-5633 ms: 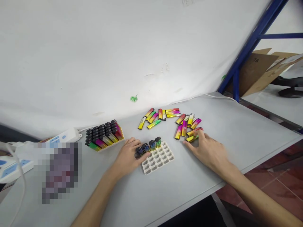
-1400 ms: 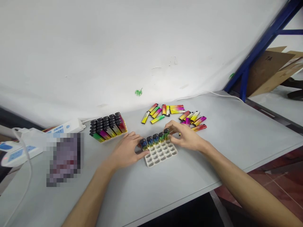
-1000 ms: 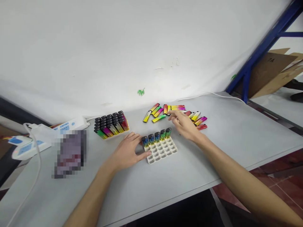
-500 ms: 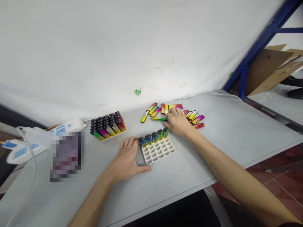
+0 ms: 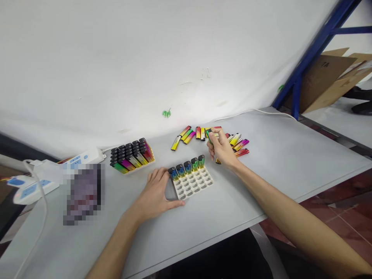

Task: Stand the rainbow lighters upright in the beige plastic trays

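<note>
A white lighter tray point(image 5: 194, 186) with rows of slots lies on the table; several blue and green lighters point(image 5: 187, 167) stand upright along its far row. My left hand point(image 5: 154, 195) grips the tray's left side, thumb at the near corner and fingertips at the far one. Raised just off the table, my right hand point(image 5: 222, 149) pinches a green lighter point(image 5: 209, 134) with a dark top, its lower part hidden by the fingers. Loose metallic lighters point(image 5: 188, 137) in red, yellow, purple and silver lie scattered behind and beside the right hand.
A second tray packed with lighters point(image 5: 132, 157) stands at the back left. White power strips point(image 5: 77, 161) with cables and a pixelated object point(image 5: 84, 193) lie farther left. A white wall rises behind the table; a blue frame point(image 5: 308, 62) and cardboard boxes point(image 5: 328, 81) are at right.
My right hand has picked up the green lighter from the table and tipped it upright. My left hand stays at the tray. The view has shifted slightly.
</note>
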Demonstrator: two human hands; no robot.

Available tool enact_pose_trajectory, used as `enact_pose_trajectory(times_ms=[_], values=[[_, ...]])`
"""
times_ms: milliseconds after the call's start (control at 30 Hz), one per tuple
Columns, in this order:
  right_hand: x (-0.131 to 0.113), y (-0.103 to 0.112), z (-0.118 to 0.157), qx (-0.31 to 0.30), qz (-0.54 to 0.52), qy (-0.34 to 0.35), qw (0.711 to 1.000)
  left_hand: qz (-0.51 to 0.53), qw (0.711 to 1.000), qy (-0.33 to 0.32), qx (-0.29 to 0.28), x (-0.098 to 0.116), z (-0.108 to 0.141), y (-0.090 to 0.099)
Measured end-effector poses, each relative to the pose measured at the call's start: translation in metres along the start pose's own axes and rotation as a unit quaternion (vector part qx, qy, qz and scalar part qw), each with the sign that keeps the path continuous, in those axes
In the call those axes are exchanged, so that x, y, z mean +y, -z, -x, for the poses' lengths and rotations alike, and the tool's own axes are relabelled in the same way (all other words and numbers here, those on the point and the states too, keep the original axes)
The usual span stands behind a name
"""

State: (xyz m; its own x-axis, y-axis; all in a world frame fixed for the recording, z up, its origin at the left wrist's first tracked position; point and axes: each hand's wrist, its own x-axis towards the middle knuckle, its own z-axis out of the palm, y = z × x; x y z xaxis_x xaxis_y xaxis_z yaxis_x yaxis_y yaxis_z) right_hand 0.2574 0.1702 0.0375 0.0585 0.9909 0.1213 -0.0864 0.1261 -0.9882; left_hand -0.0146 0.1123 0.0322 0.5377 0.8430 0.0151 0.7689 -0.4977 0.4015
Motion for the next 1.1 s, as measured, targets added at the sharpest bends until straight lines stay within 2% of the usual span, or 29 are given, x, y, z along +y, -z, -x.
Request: enact_pose_trajectory(times_ms=[133, 267, 533, 900, 1100], values=[[-0.0002, -0.0019, 0.0014, -0.008, -0.038, -0.08, 0.996, 0.009, 1.0, -0.008, 0.016, -0.0012, 0.0002, -0.0012], [-0.0022, -0.0009, 0.0025, 0.011, -0.054, -0.112, 0.992, 0.011, 1.0, -0.008, 0.02, -0.003, -0.0006, -0.0025], [-0.0068, -0.0035, 0.0033, 0.028, -0.088, -0.114, 0.989, -0.001, 1.0, -0.009, 0.016, -0.0046, 0.0008, -0.0021], [-0.0028, -0.0043, 0.0043, 0.026, -0.08, -0.126, 0.989, 0.0, 1.0, -0.015, 0.019, -0.0044, 0.0015, -0.0014], [-0.0008, -0.0037, 0.0047, 0.032, -0.099, -0.104, 0.989, -0.005, 1.0, -0.015, 0.015, -0.0034, 0.0019, -0.0007]])
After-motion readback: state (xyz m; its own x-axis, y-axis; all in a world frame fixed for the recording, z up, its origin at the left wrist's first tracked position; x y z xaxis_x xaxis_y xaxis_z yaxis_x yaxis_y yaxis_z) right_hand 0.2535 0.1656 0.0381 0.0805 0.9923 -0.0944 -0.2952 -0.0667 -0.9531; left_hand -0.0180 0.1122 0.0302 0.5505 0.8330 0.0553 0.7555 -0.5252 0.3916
